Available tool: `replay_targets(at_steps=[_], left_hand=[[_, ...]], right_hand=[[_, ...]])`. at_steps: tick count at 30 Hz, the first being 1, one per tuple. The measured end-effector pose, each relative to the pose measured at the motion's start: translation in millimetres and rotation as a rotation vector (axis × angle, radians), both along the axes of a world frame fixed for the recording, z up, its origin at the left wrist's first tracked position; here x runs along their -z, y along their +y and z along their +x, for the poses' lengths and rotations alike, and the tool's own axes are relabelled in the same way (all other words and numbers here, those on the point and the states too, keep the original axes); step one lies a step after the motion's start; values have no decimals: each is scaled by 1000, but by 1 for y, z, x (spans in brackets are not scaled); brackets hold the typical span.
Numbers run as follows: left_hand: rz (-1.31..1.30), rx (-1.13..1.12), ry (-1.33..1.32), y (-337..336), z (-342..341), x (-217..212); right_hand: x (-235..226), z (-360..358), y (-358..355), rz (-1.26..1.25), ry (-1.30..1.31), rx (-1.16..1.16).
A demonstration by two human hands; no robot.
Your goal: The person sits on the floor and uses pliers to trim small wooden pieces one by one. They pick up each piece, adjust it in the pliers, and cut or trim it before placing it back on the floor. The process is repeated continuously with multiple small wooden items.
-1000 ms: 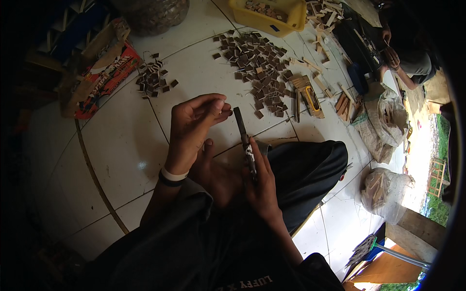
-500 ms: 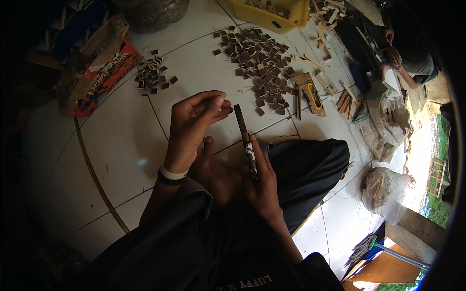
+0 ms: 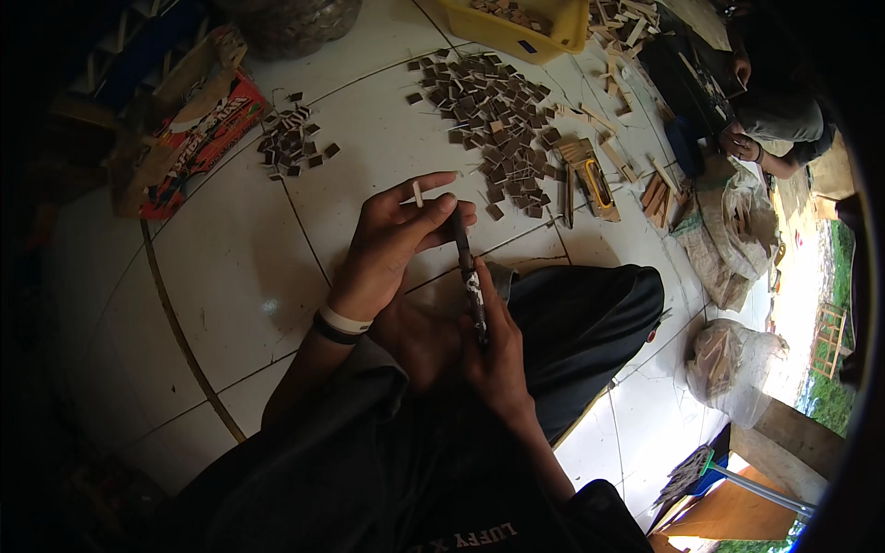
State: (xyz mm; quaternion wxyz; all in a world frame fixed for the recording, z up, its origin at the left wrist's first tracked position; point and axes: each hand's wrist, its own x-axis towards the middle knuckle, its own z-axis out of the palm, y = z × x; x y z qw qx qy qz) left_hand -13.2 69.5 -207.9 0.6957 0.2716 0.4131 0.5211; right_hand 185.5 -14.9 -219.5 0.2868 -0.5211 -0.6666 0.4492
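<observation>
My left hand (image 3: 380, 247) is raised over the floor in front of me, with a black-and-white band on its wrist. Its thumb and fingers close round a small piece, of which only a short pale strip (image 3: 418, 194) shows; the rest is hidden by the fingers. In my right hand (image 3: 500, 355) is a narrow dark blade-like tool (image 3: 464, 241) with white patches on its handle. The tool points away from me, and its tip meets the left thumb and fingers. Beyond both hands lies a heap of small dark brown square pieces (image 3: 502, 129) with thin pale sticks among them.
A smaller cluster of squares (image 3: 293, 143) lies left, beside a red printed carton (image 3: 198, 138). A yellow tub (image 3: 544, 41) stands at the back. A yellow-and-black cutter (image 3: 595, 184) and wood strips (image 3: 656, 194) lie right, near a sack (image 3: 728, 230). Another person's hands (image 3: 737, 143) are far right.
My left hand has moved right and turned, so its thumb and fingers now meet the tool's tip and a pale strip shows. My right hand has barely moved.
</observation>
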Motion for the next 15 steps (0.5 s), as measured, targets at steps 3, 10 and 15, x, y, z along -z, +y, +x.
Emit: replay_targets(at_steps=[3, 10, 15], left_hand=[[-22, 11, -45, 0, 0, 6], [-67, 158, -177, 3, -9, 14], [-77, 110, -47, 3, -5, 3]], right_hand=[[2, 2, 0, -41, 106, -6], [-5, 20, -2, -594, 694, -148], [-2, 18, 2, -555, 701, -154]])
